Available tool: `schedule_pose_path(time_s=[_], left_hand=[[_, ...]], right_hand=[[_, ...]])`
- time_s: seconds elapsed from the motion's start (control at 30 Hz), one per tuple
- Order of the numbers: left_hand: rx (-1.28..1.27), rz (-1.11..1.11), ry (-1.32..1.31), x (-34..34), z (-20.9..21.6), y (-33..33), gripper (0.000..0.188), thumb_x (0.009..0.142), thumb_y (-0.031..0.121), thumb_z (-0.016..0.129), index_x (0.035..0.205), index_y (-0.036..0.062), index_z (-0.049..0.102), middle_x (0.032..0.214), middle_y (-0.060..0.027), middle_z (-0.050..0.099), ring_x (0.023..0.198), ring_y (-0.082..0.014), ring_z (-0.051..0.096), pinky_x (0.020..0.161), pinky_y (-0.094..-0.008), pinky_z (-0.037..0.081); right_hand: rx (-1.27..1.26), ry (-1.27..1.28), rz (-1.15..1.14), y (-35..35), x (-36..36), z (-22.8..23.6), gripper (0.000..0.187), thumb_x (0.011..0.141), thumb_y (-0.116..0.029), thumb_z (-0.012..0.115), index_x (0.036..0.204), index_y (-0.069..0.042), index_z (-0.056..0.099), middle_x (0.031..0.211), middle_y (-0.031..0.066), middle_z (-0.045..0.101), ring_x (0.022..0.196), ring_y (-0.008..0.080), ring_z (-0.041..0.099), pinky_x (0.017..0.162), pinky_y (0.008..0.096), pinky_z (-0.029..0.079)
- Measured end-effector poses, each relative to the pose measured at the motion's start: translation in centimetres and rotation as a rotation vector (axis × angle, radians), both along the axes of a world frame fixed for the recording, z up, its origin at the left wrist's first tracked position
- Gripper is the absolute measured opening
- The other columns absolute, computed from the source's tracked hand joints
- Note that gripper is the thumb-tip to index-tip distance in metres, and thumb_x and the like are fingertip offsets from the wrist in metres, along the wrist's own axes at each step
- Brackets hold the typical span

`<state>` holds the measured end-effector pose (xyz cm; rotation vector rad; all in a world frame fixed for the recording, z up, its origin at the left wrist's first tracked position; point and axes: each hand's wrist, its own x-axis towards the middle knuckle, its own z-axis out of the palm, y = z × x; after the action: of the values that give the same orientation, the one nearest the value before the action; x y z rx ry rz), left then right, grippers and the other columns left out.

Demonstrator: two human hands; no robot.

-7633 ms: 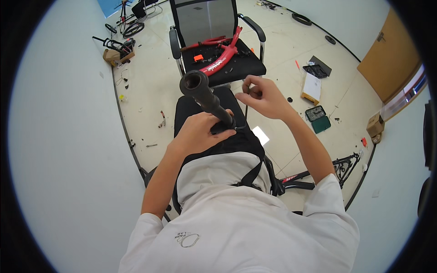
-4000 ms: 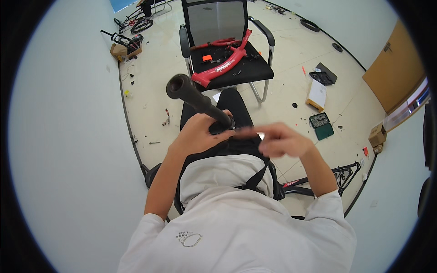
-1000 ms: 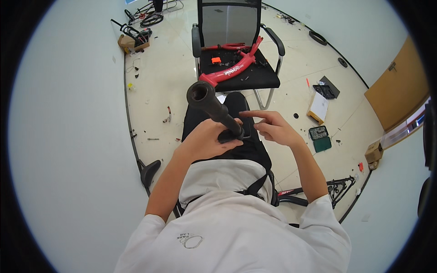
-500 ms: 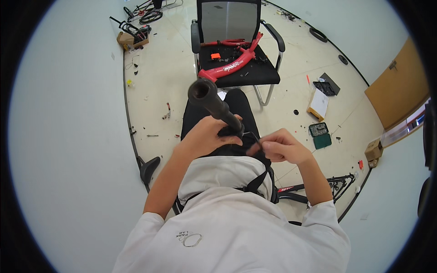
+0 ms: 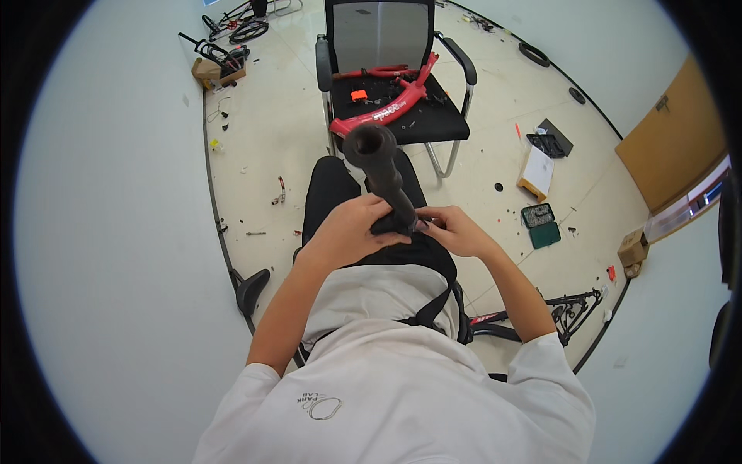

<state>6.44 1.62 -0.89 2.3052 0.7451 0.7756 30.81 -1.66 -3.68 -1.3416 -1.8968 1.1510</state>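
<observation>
A dark hollow tube (image 5: 383,176), apparently a bicycle part, rises from my lap with its round open end toward me. My left hand (image 5: 342,234) is wrapped round its lower part, thumb and fingers on either side of a black piece there. My right hand (image 5: 459,232) is at the right side of the tube's lower end. Its thumb and fingers are pinched together against that spot, and whatever lies between them is too small and hidden to make out. The tube's lowest part is covered by my hands.
Ahead stands a black chair (image 5: 452,130) bearing a red bicycle frame (image 5: 396,108). To the right on the floor are an opened green case (image 5: 544,234), a white box (image 5: 536,172) and a dark frame (image 5: 573,315). A saddle (image 5: 250,290) leans by the left wall.
My right hand has moved up and left against the tube; the thin metal rod seen by it earlier no longer shows clearly. The tube's open end has tilted to the right. My legs have spread apart.
</observation>
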Motion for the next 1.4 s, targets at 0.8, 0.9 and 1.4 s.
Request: schedule_pose_path(time_s=[0.8, 0.9, 1.4], left_hand=[[0.039, 0.178, -0.027, 1.0, -1.0, 0.7, 0.032, 0.076, 0.024, 0.081, 0.099, 0.0049, 0.071, 0.093, -0.0114, 0.067, 0.084, -0.0317, 0.066, 0.076, -0.0366, 0.052], [0.014, 0.202, 0.031, 0.6, -1.8, 1.6, 0.032, 0.074, 0.022, 0.081, 0.099, 0.0048, 0.07, 0.092, -0.0114, 0.068, 0.084, -0.0312, 0.066, 0.076, -0.0359, 0.053], [-0.031, 0.152, -0.111, -0.1, -1.8, 1.3, 0.032, 0.073, 0.016, 0.084, 0.099, 0.0028, 0.071, 0.09, -0.0114, 0.07, 0.078, -0.0268, 0.065, 0.072, -0.0324, 0.052]], right_hand=[[-0.134, 0.57, -0.036, 0.9, -1.4, 5.9, 0.036, 0.102, -0.021, 0.051, 0.121, 0.007, 0.064, 0.06, -0.0056, 0.042, 0.049, 0.0023, 0.035, 0.044, 0.0217, 0.028], [0.222, 0.208, -0.039, 2.9, -2.4, 6.2, 0.027, 0.098, -0.014, 0.056, 0.112, 0.003, 0.07, 0.081, 0.0056, 0.069, 0.071, 0.008, 0.057, 0.067, 0.026, 0.048], [-0.166, 0.411, -0.197, 2.3, -1.9, -5.5, 0.037, 0.104, -0.027, 0.044, 0.105, 0.0, 0.069, 0.057, -0.006, 0.041, 0.051, 0.0039, 0.037, 0.047, 0.0233, 0.031]])
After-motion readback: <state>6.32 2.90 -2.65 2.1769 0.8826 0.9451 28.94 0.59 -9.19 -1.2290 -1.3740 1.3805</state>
